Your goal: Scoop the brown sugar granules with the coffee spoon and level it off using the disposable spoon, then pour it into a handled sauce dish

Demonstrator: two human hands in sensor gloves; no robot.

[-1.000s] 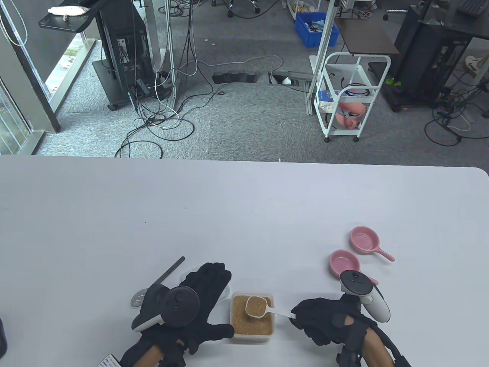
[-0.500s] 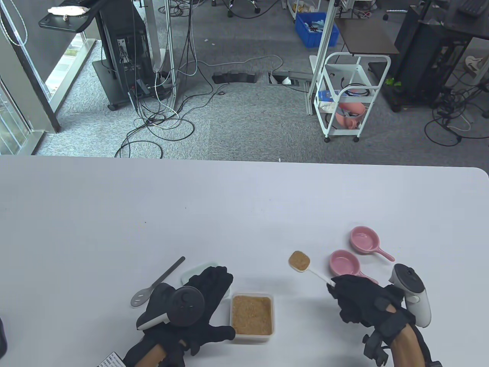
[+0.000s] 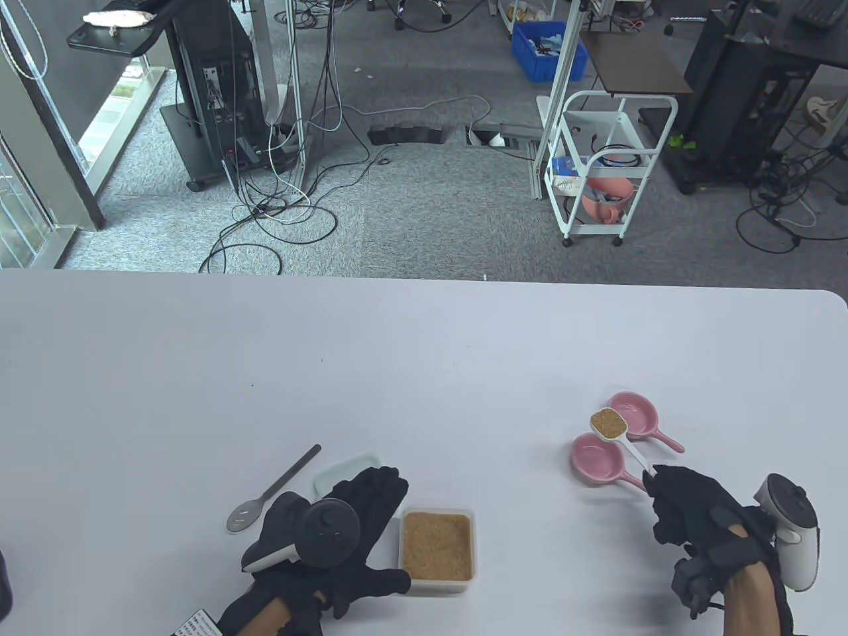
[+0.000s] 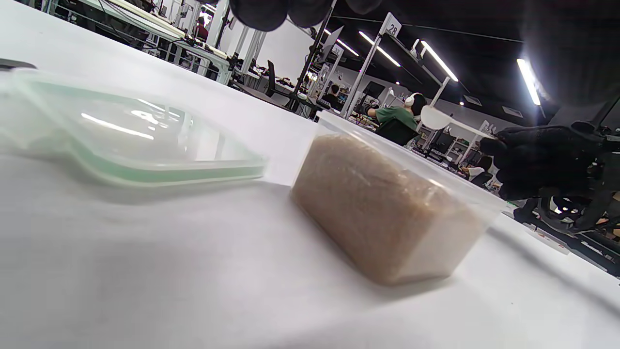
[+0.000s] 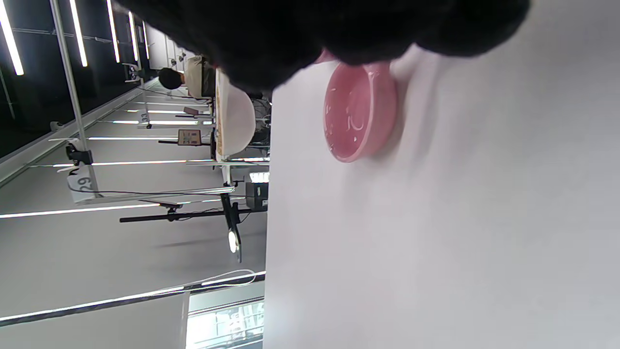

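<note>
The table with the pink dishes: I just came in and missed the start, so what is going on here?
A person in black sensor gloves is moving brown sugar. The right hand pinches the handle of a white spoon filled with sugar, held over the two pink dishes, its bowl between them. Nothing is poured yet. The left hand rests flat beside the open sugar tub, near its lid. A grey spoon lies untouched on the table.
</note>
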